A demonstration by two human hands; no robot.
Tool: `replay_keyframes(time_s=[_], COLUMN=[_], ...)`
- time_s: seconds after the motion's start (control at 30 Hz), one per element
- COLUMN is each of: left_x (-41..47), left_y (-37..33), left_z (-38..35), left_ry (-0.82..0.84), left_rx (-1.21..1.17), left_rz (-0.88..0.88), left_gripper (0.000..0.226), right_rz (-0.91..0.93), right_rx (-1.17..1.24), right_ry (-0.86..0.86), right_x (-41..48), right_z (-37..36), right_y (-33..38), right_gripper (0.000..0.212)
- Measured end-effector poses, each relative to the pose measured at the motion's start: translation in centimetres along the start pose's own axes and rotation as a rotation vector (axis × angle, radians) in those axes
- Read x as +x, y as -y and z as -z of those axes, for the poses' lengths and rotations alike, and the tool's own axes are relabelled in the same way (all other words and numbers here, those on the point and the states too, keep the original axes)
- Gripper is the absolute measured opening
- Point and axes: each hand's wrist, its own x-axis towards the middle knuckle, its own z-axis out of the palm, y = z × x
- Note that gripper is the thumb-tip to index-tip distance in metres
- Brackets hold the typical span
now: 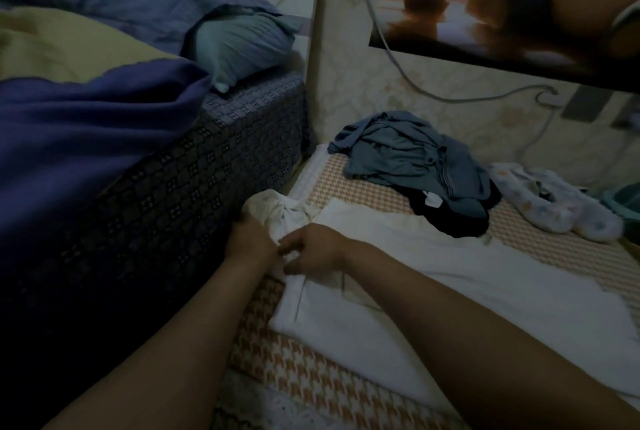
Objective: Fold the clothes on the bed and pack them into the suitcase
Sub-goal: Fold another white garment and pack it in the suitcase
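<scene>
A white garment (433, 273) lies spread flat on a low mattress with an orange houndstooth cover (346, 183). Its left end is bunched into a crumpled sleeve near the mattress edge. My left hand (247, 237) grips that bunched white cloth from the left. My right hand (311, 251) pinches the same cloth just to the right, fingers closed on a fold. Farther back lie a crumpled blue-grey garment (412, 149), a black garment (446, 218) partly under it, and a pale printed garment (557, 207) to the right. No suitcase is in view.
A higher bed with a dark patterned mattress side (194, 187), purple blanket (86, 138) and pillows (239, 45) rises on the left. A wall-mounted screen (502, 6) hangs above at right, with a grey cable (408, 79) running down the wall.
</scene>
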Motion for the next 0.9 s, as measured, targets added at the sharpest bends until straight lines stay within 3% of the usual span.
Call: replay_keyframes(time_s=[0.13, 0.2, 0.3, 0.4, 0.47, 0.53, 0.63, 0.73, 0.83, 0.9], left_x=[-0.2, -0.6, -1.6, -3.0, -4.3, -5.6, -6.9, -8.2, -8.6, -8.2], left_y=[0.8, 0.1, -1.5, -3.2, -4.3, -5.6, -7.6, -8.8, -8.8, -8.5], left_z=[0.5, 1.5, 3.8, 6.4, 7.8, 8.3, 7.5, 5.4, 3.0, 1.4], left_ry=[0.062, -0.028, -0.287, -0.459, -0.393, -0.220, 0.070, 0.404, 0.405, 0.375], left_rx=[0.089, -0.006, -0.246, -0.501, -0.646, -0.712, -0.656, -0.554, -0.336, -0.144], left_rz=[0.003, -0.001, -0.112, -0.353, -0.509, -0.652, -0.817, -0.833, -0.793, -0.796], left_gripper=[0.035, 0.034, 0.029, 0.011, 0.012, 0.017, 0.021, 0.020, 0.020, 0.025], right_rz=[0.014, 0.025, 0.064, 0.005, -0.046, -0.031, -0.125, -0.301, -0.492, -0.593], right_rx=[0.089, 0.122, 0.277, 0.822, 1.293, 1.469, 1.296, 1.039, 0.772, 0.558], right_ry=[-0.103, -0.175, -0.259, -0.343, -0.324, -0.287, -0.339, -0.446, -0.561, -0.584], right_x=[-1.0, -1.8, -2.3, -3.2, -4.4, -5.7, -7.6, -10.1, -13.6, -15.5], right_z=[0.5, 0.3, 0.4, 2.1, 4.4, 6.5, 8.0, 7.7, 6.2, 5.5], right_y=[-0.7, -0.7, -0.1, 1.7, 2.4, 1.8, -0.8, -4.2, -8.2, -10.8], right_gripper=[0.046, 0.059, 0.073, 0.062, 0.036, 0.035, 0.033, 0.035, 0.021, 0.033])
